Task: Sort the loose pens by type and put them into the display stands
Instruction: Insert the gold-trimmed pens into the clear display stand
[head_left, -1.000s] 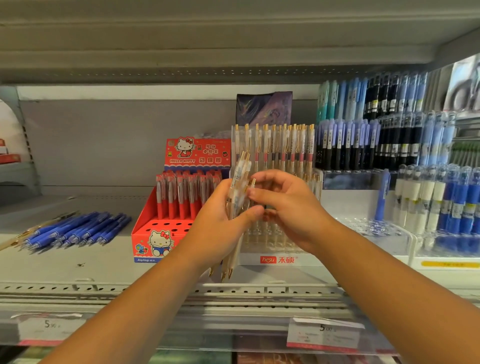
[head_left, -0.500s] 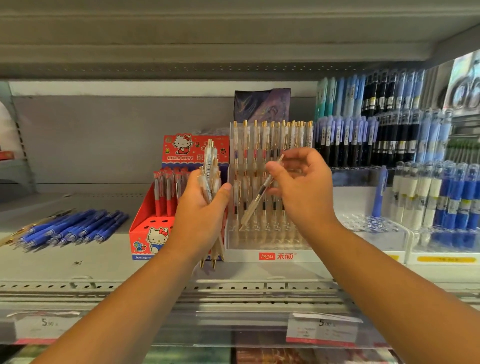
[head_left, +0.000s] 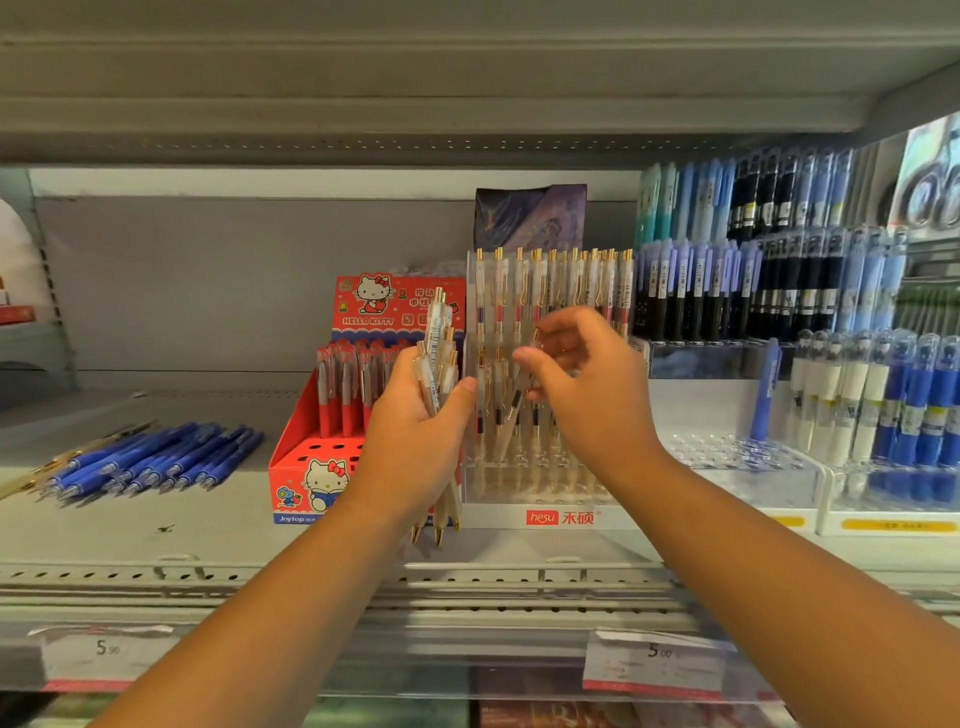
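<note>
My left hand (head_left: 415, 441) grips a bundle of clear pens with gold clips (head_left: 438, 364), tips pointing down, in front of the red Hello Kitty box (head_left: 306, 467). My right hand (head_left: 592, 400) is at the clear acrylic display stand (head_left: 545, 488), which holds rows of the same clear gold-clip pens. It pinches one clear pen (head_left: 511, 415) between thumb and fingers. That pen is tilted, with its tip low among the stand's front rows. The hand hides the pen's upper end.
A pile of loose blue pens (head_left: 150, 460) lies on the shelf (head_left: 130, 530) at the left. Red pens stand in the Hello Kitty box. Stands of blue, black and white pens (head_left: 779, 291) fill the right side. Price tags hang on the shelf's front rail.
My right hand took one pen from the bundle and carried it right and down into the clear stand. My left hand drew the bundle slightly left.
</note>
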